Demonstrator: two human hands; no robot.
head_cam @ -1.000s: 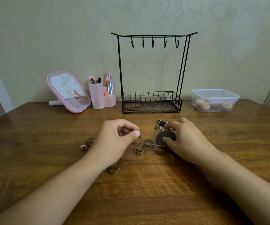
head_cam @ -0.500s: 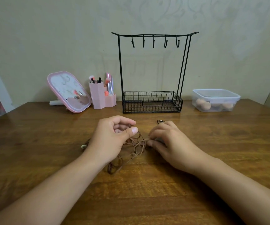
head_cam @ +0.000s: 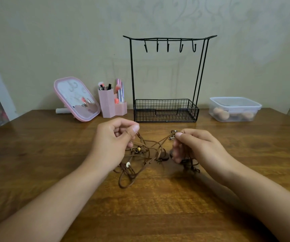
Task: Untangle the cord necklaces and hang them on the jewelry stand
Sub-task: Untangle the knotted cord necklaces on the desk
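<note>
Near the table's [head_cam: 36,154] middle, left hand [head_cam: 113,144] and right hand [head_cam: 194,147] each pinch brown cord necklaces [head_cam: 146,154], stretched tangled between them.

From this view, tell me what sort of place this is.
Probably a dressing or vanity table at home: a pink mirror, a pink holder of makeup brushes and a black wire jewelry stand stand along the wall.

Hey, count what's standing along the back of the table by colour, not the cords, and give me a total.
Pink: 2, the mirror and the brush holder
Black: 1, the jewelry stand
Clear: 1, the lidded plastic box
Total: 4
</note>
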